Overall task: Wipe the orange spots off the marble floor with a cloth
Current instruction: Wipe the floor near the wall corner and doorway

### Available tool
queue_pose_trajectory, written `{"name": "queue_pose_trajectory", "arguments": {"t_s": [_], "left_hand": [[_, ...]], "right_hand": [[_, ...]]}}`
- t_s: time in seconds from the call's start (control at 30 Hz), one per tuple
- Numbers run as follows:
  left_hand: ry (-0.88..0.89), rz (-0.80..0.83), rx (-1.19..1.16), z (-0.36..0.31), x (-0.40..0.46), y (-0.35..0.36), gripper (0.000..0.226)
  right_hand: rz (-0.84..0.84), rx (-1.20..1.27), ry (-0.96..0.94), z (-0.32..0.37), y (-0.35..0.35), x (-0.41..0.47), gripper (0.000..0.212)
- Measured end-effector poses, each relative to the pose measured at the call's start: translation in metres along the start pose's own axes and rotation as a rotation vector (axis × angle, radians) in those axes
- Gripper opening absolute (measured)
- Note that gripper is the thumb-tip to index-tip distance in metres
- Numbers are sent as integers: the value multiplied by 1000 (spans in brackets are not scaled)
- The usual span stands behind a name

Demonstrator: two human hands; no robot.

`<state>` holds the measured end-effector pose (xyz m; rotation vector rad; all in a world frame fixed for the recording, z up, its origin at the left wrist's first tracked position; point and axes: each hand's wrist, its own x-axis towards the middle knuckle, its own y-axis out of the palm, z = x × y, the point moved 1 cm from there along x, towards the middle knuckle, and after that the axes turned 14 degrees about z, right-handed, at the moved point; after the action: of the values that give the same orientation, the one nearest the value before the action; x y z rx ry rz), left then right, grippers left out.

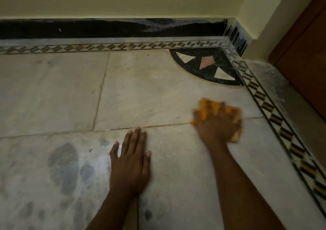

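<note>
The right hand (pixel 216 122) presses a bunched orange cloth (pixel 236 113) on the marble floor (pixel 53 92), fingers curled over it, near the floor's right border by the far-right corner. The left hand (pixel 130 161) lies flat, fingers straight. Orange staining tints the slab joint (pixel 158 125) running leftward from the cloth, nearer the right hand.

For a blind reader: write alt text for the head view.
A person's right hand grips an orange cloth against a pale marble floor, near a black corner inlay. The left hand rests flat on the floor, fingers straight, beside grey smudges.
</note>
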<state>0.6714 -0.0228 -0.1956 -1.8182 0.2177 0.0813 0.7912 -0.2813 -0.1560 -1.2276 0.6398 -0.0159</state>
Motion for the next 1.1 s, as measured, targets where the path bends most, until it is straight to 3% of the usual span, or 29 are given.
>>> {"name": "queue_pose_trajectory", "arguments": {"t_s": [0.07,0.13,0.2,0.27,0.33,0.4,0.5,0.6,0.67,0.73,0.83,0.9,1.03,1.1], "left_hand": [[3,4,-6,-1,-1,-1,64],[-6,5,-10,-1,-3,-5,64],[7,27,-14,-3,-2,-7,65],[12,29,-17,-2,-1,-7,65],[16,40,-21,-2,-2,-6,65],[18,37,-32,-4,-4,-6,65],[20,37,-45,-4,-5,-10,65],[36,34,-45,-2,-3,-13,66],[46,36,-48,0,-2,-12,67],[65,30,-41,0,-4,-8,67],[61,25,-54,5,-3,-6,68],[87,18,-62,1,-5,-7,67],[201,32,-129,-8,-31,-7,68],[284,59,-153,-25,-63,3,65]], "right_hand": [[-62,-127,-332,2,33,-46,73],[-98,-189,-493,-36,57,-107,70],[-151,-181,-401,-93,60,-135,69],[-162,-181,-227,-120,42,-107,74],[-86,-103,-22,-105,16,-58,76],[-3,6,65,-63,4,-23,78],[-55,-61,-171,-18,34,-45,72],[-139,-199,-476,-49,73,-126,67],[-140,-225,-421,-102,72,-138,67],[-177,-199,-213,-138,48,-111,71],[-98,-110,-22,-122,26,-62,70],[-131,-122,-76,-110,33,-69,68],[-192,-228,-438,-147,74,-153,62],[-196,-220,-337,-190,72,-174,63]]}}
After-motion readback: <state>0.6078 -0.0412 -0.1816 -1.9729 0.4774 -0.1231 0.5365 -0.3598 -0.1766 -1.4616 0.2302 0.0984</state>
